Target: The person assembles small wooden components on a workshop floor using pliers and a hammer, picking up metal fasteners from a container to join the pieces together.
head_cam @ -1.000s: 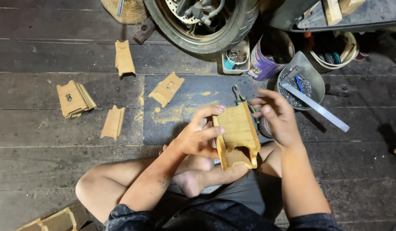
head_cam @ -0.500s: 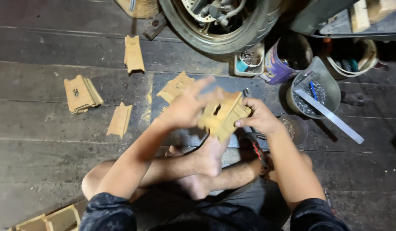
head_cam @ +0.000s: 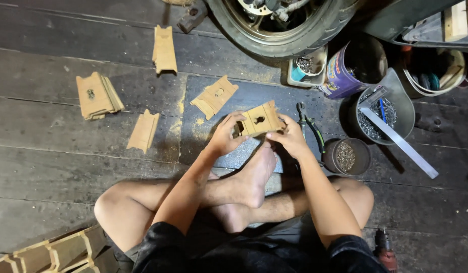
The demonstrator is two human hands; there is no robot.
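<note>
Dark plank floor (head_cam: 52, 167) is carrying cut wooden pieces: one (head_cam: 214, 96) lying just left of the pliers (head_cam: 309, 126), a stack (head_cam: 96, 95) farther left, and a tin of small metal bits (head_cam: 347, 156) sitting just right of the pliers.

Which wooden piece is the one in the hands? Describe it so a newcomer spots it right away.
Start at the big tyre at the top and drop straight down to the dark mat before the crossed legs. There the left hand and right hand grip a flat tan wooden piece with a keyhole-shaped cutout. Unlike the similar pieces lying on the floor planks, it is lifted and held.
</note>
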